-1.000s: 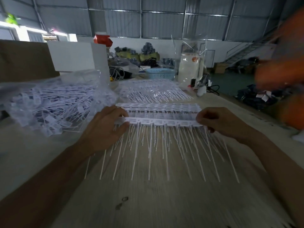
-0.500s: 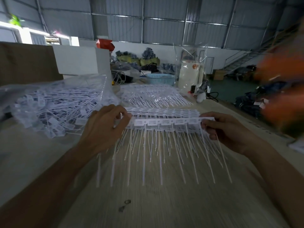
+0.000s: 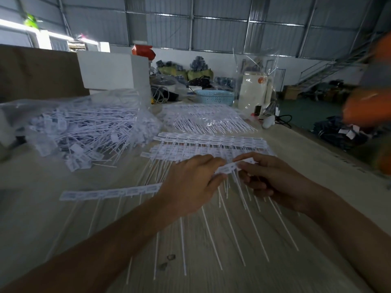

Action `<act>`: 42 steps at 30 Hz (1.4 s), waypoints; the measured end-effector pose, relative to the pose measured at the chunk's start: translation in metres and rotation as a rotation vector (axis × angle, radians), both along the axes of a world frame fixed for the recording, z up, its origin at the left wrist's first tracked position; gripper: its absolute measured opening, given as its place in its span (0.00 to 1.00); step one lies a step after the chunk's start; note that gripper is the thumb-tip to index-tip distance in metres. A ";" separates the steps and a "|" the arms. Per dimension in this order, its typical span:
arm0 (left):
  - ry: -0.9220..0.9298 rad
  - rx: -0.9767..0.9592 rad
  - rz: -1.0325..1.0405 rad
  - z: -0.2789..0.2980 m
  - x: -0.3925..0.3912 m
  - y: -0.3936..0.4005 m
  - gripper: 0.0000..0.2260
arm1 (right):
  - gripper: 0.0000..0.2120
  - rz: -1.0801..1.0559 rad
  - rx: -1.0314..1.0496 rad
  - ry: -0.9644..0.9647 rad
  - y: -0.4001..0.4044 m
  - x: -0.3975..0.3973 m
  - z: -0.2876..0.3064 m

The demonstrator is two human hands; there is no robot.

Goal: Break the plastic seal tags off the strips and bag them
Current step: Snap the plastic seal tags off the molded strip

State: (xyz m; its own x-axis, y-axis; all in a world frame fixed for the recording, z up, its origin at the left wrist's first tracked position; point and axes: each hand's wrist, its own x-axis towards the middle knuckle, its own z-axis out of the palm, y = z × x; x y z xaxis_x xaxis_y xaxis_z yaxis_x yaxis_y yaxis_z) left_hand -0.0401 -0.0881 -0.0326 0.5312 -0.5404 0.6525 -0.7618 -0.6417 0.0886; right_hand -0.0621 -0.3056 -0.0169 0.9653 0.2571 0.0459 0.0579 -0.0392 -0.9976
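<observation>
A white strip of plastic seal tags [image 3: 110, 193] stretches left from under my left hand [image 3: 190, 185], its thin tails hanging toward me. My left hand pinches the strip near its right end. My right hand [image 3: 273, 178] pinches the tags at that end [image 3: 229, 167], close against the left fingers. More joined strips [image 3: 211, 144] lie flat just beyond my hands. A clear plastic bag [image 3: 80, 127] holding several loose tags sits at the left.
A second heap of strips in clear wrap [image 3: 209, 120] lies farther back. A blue basket [image 3: 214, 97], a white container [image 3: 254, 92], a white box [image 3: 108, 70] and a brown board stand behind. A person in orange [image 3: 368, 106] is blurred at the right edge. The wooden table [image 3: 211, 271] extends toward me.
My hands have come together from the strip's two ends to its right end. The strip now trails out to the left and sits lower, nearer to me.
</observation>
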 end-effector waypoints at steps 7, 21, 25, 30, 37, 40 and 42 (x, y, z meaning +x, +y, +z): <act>-0.037 0.029 0.012 -0.002 -0.006 -0.001 0.10 | 0.07 -0.114 -0.447 -0.357 0.001 -0.013 0.007; 0.004 0.173 -0.082 -0.014 -0.014 -0.007 0.21 | 0.07 -0.129 -0.776 -0.852 0.006 -0.007 -0.005; -0.034 0.095 -0.152 -0.018 -0.014 -0.015 0.09 | 0.05 -0.283 -0.723 -0.802 0.005 -0.005 -0.001; 0.181 -0.191 -0.163 -0.016 -0.001 -0.006 0.10 | 0.09 -0.345 -0.805 -0.572 -0.010 -0.005 0.008; 0.036 -0.198 -0.121 -0.015 -0.003 -0.004 0.11 | 0.23 -0.171 -0.541 -0.339 0.015 -0.014 0.005; -0.026 -0.174 -0.163 -0.012 -0.004 -0.005 0.08 | 0.23 -0.134 -0.454 -0.292 0.017 -0.016 0.007; 0.009 -0.221 -0.202 -0.009 -0.002 -0.003 0.08 | 0.18 -0.125 -0.495 -0.356 0.018 -0.017 0.007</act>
State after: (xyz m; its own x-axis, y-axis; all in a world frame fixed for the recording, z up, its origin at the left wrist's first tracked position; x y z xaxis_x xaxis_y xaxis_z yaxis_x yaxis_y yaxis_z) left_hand -0.0421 -0.0914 -0.0415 0.4339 -0.4809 0.7619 -0.8705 -0.4420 0.2167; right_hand -0.0792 -0.2878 -0.0097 0.9368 0.2163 0.2751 0.3490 -0.5200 -0.7796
